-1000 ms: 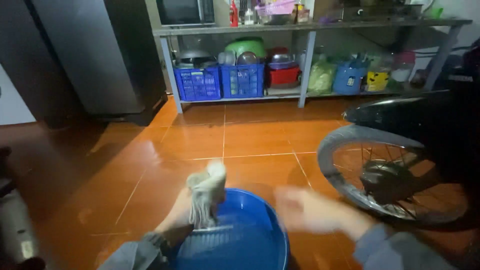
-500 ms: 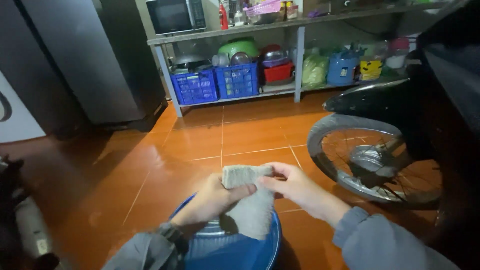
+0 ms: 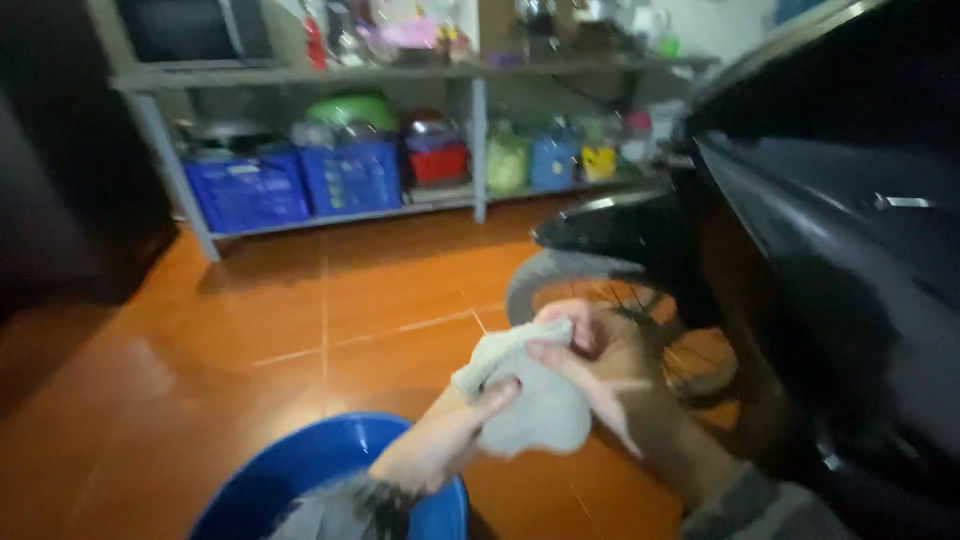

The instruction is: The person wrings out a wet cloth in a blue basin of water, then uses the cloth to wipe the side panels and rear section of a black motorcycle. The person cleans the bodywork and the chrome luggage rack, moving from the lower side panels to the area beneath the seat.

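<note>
Cloth between both hands, beside wheel

Both hands hold a seemingly wet cloth.

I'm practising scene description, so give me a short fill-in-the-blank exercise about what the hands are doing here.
1. Both hands, left hand and right hand, hold a grey ____.
2. Below the hands stands a basin of ____ colour.
3. The floor is laid with orange ____.
4. Right of the hands is a spoked ____ of a dark motorbike.

Missing words: cloth; blue; tiles; wheel
</note>
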